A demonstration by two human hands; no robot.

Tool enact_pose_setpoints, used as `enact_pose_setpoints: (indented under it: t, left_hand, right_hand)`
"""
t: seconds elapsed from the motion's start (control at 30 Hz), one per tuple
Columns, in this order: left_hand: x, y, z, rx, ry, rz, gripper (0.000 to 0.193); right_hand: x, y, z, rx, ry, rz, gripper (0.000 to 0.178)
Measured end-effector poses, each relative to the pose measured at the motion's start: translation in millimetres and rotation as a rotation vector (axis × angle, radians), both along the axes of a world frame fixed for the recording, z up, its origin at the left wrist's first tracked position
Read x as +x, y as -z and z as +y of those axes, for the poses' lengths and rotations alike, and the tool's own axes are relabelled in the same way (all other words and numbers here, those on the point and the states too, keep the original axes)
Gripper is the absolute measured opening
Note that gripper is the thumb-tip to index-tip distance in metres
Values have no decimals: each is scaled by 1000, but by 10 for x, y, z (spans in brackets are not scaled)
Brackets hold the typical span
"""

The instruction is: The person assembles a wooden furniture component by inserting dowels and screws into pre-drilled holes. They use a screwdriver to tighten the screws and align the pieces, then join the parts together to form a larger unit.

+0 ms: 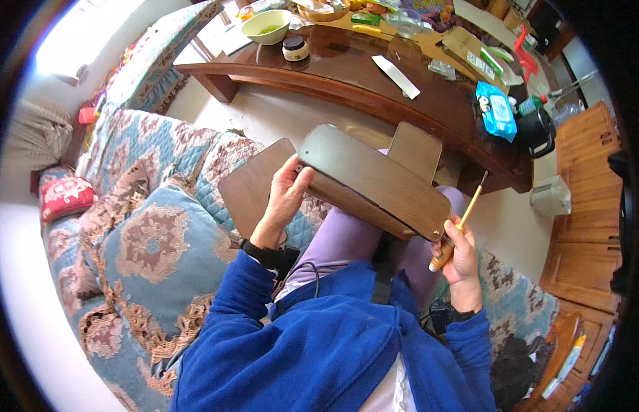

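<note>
A long dark-brown wooden board (374, 180) with rounded ends lies tilted above my lap, with small holes or screws near its ends. My left hand (286, 196) grips its left end, thumb near a small round fitting on the edge. My right hand (459, 255) holds a yellow screwdriver (472, 204), its tip pointing up and away, while the fingers are at the board's right end. Behind the long board stands a smaller brown panel (417, 152). To the left, another brown panel (251, 189) leans beside my left hand, its near part hidden by that hand.
Ahead stands a dark wooden coffee table (333, 69) bearing a green bowl (266, 27), a dark-lidded jar (295, 49), a white strip (396, 76) and a blue wipes pack (496, 112). A patterned sofa with a cushion (161, 240) is at left, a wooden cabinet (584, 213) at right.
</note>
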State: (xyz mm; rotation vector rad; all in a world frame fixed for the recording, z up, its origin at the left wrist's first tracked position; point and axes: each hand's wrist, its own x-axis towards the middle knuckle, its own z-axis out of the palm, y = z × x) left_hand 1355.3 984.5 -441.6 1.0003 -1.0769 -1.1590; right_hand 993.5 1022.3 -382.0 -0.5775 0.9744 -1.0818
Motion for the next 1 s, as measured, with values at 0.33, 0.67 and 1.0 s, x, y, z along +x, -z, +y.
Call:
enact_pose_setpoints:
  t: [0.33,0.67,1.0]
  left_hand:
    - [-245,-135,-227,57,139,115,44]
    - [-563,-366,-103,136,-190,193,13]
    - [-554,-370,-101,120,-183,161,15]
  right_hand:
    - [-357,-2,-32,104,37,97,26]
    - [-487,-452,-283,210,-273,502,31]
    - [921,-1046,-1681,-486,-720,1126,29]
